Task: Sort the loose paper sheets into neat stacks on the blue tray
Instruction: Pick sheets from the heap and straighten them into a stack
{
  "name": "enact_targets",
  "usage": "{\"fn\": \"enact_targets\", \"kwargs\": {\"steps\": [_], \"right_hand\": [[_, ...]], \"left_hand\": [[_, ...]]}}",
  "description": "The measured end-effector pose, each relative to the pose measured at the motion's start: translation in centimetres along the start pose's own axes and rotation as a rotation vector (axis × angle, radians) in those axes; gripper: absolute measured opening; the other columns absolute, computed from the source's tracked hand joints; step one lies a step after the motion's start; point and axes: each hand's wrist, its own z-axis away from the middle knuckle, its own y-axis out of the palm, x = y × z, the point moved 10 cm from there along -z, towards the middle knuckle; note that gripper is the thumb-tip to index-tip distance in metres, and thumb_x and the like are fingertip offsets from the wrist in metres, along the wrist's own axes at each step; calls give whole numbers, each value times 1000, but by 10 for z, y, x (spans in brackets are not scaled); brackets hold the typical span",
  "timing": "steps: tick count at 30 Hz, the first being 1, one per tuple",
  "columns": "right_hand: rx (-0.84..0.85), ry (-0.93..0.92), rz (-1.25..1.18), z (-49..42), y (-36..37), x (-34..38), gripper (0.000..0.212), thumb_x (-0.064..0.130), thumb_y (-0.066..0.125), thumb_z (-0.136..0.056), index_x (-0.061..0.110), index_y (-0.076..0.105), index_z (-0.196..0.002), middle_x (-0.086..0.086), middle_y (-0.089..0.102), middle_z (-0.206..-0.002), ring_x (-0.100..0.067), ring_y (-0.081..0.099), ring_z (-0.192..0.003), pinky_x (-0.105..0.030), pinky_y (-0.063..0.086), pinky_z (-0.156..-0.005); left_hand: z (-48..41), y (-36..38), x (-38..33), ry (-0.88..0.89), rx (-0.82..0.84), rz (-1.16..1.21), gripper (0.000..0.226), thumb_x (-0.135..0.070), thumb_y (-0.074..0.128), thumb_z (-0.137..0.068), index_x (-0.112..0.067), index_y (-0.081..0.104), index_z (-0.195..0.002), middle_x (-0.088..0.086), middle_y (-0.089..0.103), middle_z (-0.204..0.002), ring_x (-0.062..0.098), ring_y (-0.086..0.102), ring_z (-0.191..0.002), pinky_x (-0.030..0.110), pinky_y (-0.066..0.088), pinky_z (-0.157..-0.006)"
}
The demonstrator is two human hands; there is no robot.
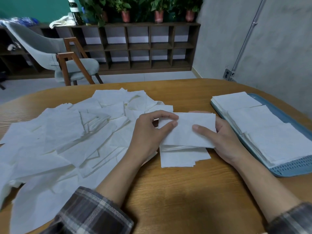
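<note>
Both hands grasp a small bundle of white paper sheets (187,132) above the tabletop (177,191), left hand (148,132) pinching one edge, right hand (219,137) the other, between the loose pile (59,135) and the blue tray (290,168) of stacks (263,125)

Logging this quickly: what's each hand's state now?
Left hand: pinches the paper sheet at its left edge.
Right hand: holds the same sheet, thumb on top.
</note>
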Motion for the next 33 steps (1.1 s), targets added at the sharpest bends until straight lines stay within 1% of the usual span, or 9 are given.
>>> {"fn": "enact_targets", "kwargs": {"steps": [6,17,20,23,24,26,29,31,33], "right_hand": [[-15,-37,20,0,-2,7,43,30,75,-87,39,70,-129,7,72,-129,-17,69,-119,-42,55,-99],[-25,-63,88,0,-4,10,44,26,74,-93,44,67,-133,15,67,-135,-11,67,-121,-43,55,-102],[-15,-78,102,0,-3,11,46,22,74,-95,44,65,-134,16,67,-136,-12,65,-125,-45,54,-105],[-33,-91,73,0,-5,15,57,20,75,-90,48,61,-138,36,60,-134,2,59,-127,-33,54,-104],[-39,-91,3,0,-7,16,63,19,75,-87,47,58,-140,39,57,-135,1,59,-129,-32,56,-101],[-41,-62,-107,-2,-9,14,74,21,81,-83,52,51,-144,27,48,-150,-17,58,-137,-44,58,-102],[-102,-57,102,-5,-17,11,87,45,88,-77,64,38,-146,10,33,-165,-33,44,-148,-62,45,-114],[-52,-74,55,-6,-14,8,78,44,87,-79,58,45,-144,8,39,-163,-32,45,-147,-58,45,-115],[42,-59,-87,-4,-2,9,49,29,84,-86,42,69,-130,6,60,-146,-28,56,-139,-45,53,-107]], "left_hand": [[1,4,6,-49,19,-10,9,-19,84,-90,-26,85,-95,-16,79,-105,6,76,-94,29,63,-82],[1,5,9,-79,2,33,9,-17,84,-89,-23,84,-96,-11,80,-106,11,78,-88,30,63,-78],[2,5,9,-73,4,1,10,-20,85,-89,-26,84,-97,-14,78,-108,6,76,-94,34,64,-85],[3,1,1,20,-61,-155,28,-31,85,-88,-34,71,-112,-20,67,-120,-6,63,-110,23,56,-94],[4,2,2,4,-53,-124,38,-35,85,-88,-37,64,-119,-20,63,-125,-6,62,-113,23,56,-95],[5,8,10,-113,20,43,49,-40,84,-89,-43,55,-129,-15,63,-130,2,68,-112,34,61,-95],[7,14,11,-155,73,122,48,-28,80,-94,-43,54,-132,-7,76,-117,14,77,-100,46,64,-89],[5,7,5,-68,8,34,45,-22,77,-96,-41,54,-129,-8,76,-114,15,76,-100,46,64,-87],[2,3,6,-22,-28,-25,45,-22,77,-97,-41,52,-129,-12,74,-116,12,74,-103,43,64,-85]]}}
